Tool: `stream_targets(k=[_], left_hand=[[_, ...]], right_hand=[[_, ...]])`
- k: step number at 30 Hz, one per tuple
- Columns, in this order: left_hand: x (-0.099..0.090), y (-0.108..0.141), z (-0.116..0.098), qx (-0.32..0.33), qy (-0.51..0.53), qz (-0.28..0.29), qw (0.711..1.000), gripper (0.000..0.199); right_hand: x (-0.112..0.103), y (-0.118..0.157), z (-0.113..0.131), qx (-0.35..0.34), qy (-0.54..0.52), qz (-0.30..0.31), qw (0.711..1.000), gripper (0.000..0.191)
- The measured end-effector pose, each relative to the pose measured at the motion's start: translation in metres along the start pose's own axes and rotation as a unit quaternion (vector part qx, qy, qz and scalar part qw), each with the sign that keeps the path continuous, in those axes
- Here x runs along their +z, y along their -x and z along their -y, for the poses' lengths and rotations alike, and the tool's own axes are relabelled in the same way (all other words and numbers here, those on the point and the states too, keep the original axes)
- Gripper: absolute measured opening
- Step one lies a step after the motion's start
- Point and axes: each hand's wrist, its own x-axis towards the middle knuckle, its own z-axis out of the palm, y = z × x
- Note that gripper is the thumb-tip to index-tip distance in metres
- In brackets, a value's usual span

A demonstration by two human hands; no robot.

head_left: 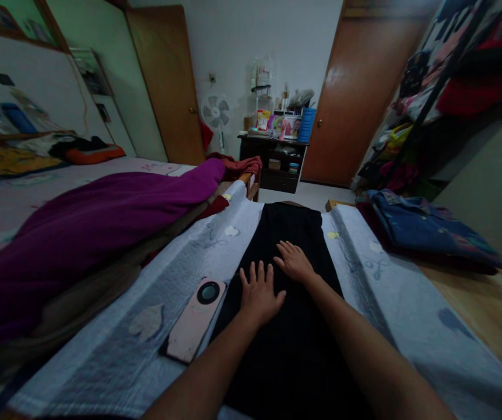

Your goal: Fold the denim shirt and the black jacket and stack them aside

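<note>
A black garment (294, 344) lies lengthwise in front of me, spread flat over a white and grey patterned cloth (377, 262); its exact kind I cannot tell. My left hand (259, 294) rests on the garment's left side, palm down with fingers spread. Farther up and to the right, my right hand (294, 261) also lies flat on the black fabric, fingers stretched out. Neither hand holds anything. Close to the left forearm, a pink phone (195, 319) with a round black camera ring lies face down on the cloth.
Folded clothes with a blue denim shirt (429, 230) on top sit at the right. A purple blanket (119, 216) covers part of the bed on the left. Beyond are a dark cabinet (277, 169), a white fan (216, 114) and a rack of hanging clothes (478, 87).
</note>
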Motion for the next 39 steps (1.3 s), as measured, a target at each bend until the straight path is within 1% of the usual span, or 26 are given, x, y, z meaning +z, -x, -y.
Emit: stream_targets(k=[4,8,14,17,20,25,28,30,32,34,36,37,39], left_hand=[[-0.001,0.001,0.003,0.014,0.003,0.004,1.000,0.068],[-0.003,0.000,0.010,0.029,0.014,0.027,0.999,0.062],[-0.007,-0.003,0.020,0.058,0.026,0.067,0.996,0.057],[-0.008,-0.003,0.021,0.070,0.024,0.070,0.995,0.058],[-0.009,0.000,0.020,0.068,0.016,0.050,0.996,0.059],[-0.010,0.005,0.014,0.069,-0.001,0.016,0.997,0.061],[-0.013,0.006,0.011,0.068,-0.003,0.005,0.998,0.060],[-0.018,0.007,0.010,0.074,0.005,0.009,0.997,0.058],[-0.026,0.013,0.012,0.085,0.020,0.038,0.995,0.059],[-0.033,0.024,0.016,0.094,0.042,0.097,0.990,0.058],[-0.039,0.041,0.020,0.105,0.063,0.154,0.980,0.054],[-0.040,0.050,0.021,0.113,0.068,0.171,0.976,0.053],[-0.040,0.067,0.021,0.119,0.057,0.167,0.977,0.056]], right_hand=[[-0.002,0.029,0.009,0.036,-0.014,0.038,0.999,0.066],[-0.002,0.054,0.024,0.073,-0.024,0.067,0.995,0.068],[-0.003,0.095,0.053,0.081,-0.018,0.076,0.994,0.073],[-0.006,0.114,0.065,0.082,-0.029,0.086,0.992,0.075],[-0.009,0.132,0.074,0.069,-0.048,0.095,0.992,0.074],[-0.015,0.162,0.084,0.021,-0.084,0.097,0.992,0.063],[-0.020,0.177,0.089,-0.009,-0.100,0.097,0.990,0.056],[-0.024,0.185,0.091,-0.017,-0.106,0.091,0.990,0.054],[-0.026,0.189,0.091,-0.019,-0.116,0.083,0.990,0.053],[-0.028,0.189,0.088,-0.019,-0.140,0.070,0.988,0.052],[-0.028,0.187,0.085,-0.011,-0.174,0.045,0.984,0.050],[-0.028,0.185,0.083,-0.003,-0.188,0.028,0.982,0.049],[-0.025,0.182,0.080,0.010,-0.195,0.004,0.981,0.049]])
